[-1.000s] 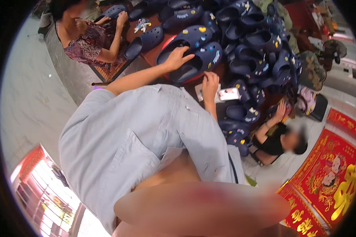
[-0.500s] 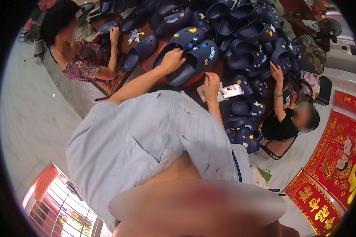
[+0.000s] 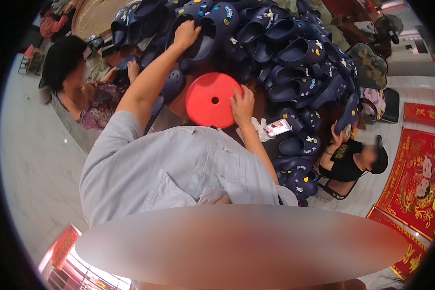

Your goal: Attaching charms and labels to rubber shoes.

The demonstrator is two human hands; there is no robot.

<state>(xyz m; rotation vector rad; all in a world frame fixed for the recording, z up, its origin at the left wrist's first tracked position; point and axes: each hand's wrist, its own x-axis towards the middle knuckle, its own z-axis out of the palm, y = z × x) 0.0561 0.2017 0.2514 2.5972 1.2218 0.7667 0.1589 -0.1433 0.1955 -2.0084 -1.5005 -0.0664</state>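
My left hand (image 3: 187, 36) reaches forward and grips a pair of navy clogs (image 3: 220, 24) by their adjoining rims, fingers closed over them. Colourful charms dot the toes of the pair, which is at the near edge of the clog pile. In front of my body stands a round red stool top (image 3: 203, 94) with a small hole in its middle. My right hand (image 3: 242, 104) rests at the stool's right edge, fingers apart and bent, holding nothing. A lit phone (image 3: 278, 127) lies just right of that hand, on some white material.
A large heap of navy clogs (image 3: 299, 53) covers the table ahead and to the right. A plain clog (image 3: 174, 84) lies left of the stool. At left a co-worker (image 3: 99, 104) handles a clog; at right another person (image 3: 345, 159) holds one up. A fan (image 3: 389, 26) stands far right.
The pair of clogs has moved forward with my left hand, off the red stool and onto the pile's edge. My right hand has shifted left to the stool. The right co-worker has lifted a clog.
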